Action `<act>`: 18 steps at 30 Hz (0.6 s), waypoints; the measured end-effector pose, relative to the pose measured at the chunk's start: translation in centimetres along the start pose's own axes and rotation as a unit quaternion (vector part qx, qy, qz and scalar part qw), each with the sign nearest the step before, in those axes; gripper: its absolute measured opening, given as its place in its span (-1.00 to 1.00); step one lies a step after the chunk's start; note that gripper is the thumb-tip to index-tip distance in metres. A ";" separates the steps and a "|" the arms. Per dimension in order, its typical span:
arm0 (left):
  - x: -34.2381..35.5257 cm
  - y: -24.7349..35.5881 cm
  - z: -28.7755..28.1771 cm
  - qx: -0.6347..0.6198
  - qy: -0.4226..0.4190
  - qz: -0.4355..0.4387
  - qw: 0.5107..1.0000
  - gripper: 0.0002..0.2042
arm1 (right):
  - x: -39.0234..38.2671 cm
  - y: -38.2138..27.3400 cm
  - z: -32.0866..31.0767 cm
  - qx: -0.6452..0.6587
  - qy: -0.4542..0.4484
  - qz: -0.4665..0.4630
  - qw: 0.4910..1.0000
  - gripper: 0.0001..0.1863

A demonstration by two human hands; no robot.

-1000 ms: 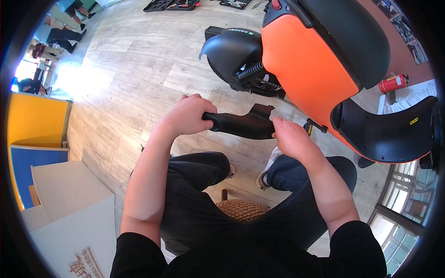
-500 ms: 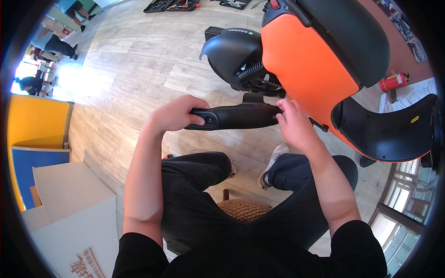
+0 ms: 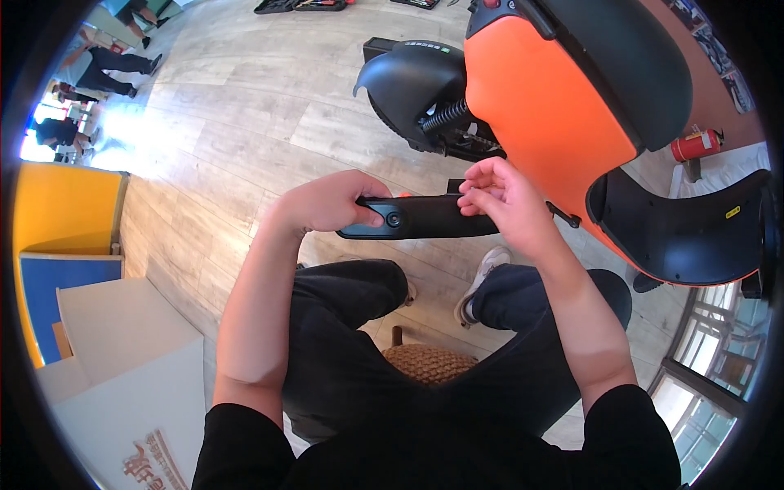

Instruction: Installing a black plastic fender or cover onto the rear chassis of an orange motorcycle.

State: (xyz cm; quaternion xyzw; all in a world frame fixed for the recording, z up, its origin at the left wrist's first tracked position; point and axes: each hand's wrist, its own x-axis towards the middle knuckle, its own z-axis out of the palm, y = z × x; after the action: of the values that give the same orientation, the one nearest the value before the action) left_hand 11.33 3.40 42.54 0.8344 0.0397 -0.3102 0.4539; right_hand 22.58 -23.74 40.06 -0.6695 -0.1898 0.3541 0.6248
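My left hand grips the left end of a black plastic part, held level above my knees, with a dark oval inset and round feature under my thumb. My right hand is over the part's right end, fingers bent and slightly apart, holding nothing that I can see. A small orange item shows just behind the part, too small to identify. An orange and black scooter stands beyond my hands, with a black rear fender and coiled spring.
Tool cases lie on the wooden floor. People are at the upper left. Yellow-and-blue panels and a pale box-like unit are on my left. A fire extinguisher and a window are on my right.
The part has turned, showing its oval inset, and shifted with my left hand. My right hand has risen and moved in over the top of the part, its fingers loosening from the end.
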 end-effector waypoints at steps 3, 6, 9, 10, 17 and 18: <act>0.1 1.0 0.9 -0.040 0.028 -0.001 0.999 -0.72 | -0.6 -0.1 1.3 0.009 -0.018 -0.009 1.000 -0.86; -0.1 1.6 1.5 -0.037 0.045 -0.009 0.998 -0.70 | -1.5 -0.7 2.5 -0.078 -0.043 -0.030 0.996 -0.87; -0.1 2.1 1.9 -0.068 0.052 -0.008 0.996 -0.69 | -1.4 0.2 2.9 -0.128 -0.049 -0.111 0.984 -0.83; -0.1 2.2 2.0 -0.070 0.050 -0.007 0.996 -0.69 | -1.6 0.0 3.1 -0.130 -0.049 -0.109 0.984 -0.83; -0.4 2.4 2.3 -0.052 0.058 0.011 0.997 -0.68 | -1.7 0.4 4.1 -0.219 -0.019 -0.213 0.952 -0.81; -0.3 2.5 2.4 -0.062 0.055 0.010 0.997 -0.67 | -1.7 0.6 4.1 -0.213 -0.010 -0.226 0.951 -0.83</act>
State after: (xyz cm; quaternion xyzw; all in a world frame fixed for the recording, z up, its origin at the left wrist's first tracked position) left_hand 10.82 0.17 43.58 0.8205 0.0752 -0.2566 0.5053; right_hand 18.42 -22.15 39.98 -0.7229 -0.4132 0.1617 0.5297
